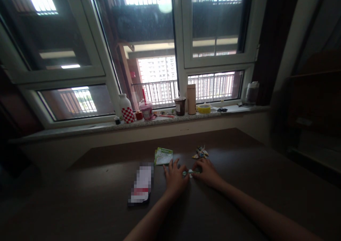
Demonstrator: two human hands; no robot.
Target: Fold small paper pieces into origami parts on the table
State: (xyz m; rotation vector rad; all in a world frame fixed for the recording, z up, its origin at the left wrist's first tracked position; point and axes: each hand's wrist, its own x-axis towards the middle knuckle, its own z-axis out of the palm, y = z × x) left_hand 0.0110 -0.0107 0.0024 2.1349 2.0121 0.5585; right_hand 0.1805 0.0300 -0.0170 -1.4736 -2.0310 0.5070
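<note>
On the dark table point(101, 184), both of my hands meet over a small strip of white and green paper point(190, 173). My left hand point(176, 178) pinches its left end between thumb and forefinger, with the other fingers spread. At the right end, my right hand point(209, 173) grips it with thumb and fingertips. The fingers partly hide the strip, so its folds cannot be made out. Just beyond my right hand lies a small pile of colourful folded paper pieces point(200, 152). Green and white paper sheets point(164, 156) lie beyond my left hand.
A phone-like slab with a pixelated face point(141, 184) lies left of my left hand. Along the windowsill point(106, 127) stand a checkered bottle point(127, 109), a pink drink cup point(146, 110), a dark drink cup point(180, 106), a tan flask point(191, 99) and yellow tape point(204, 108).
</note>
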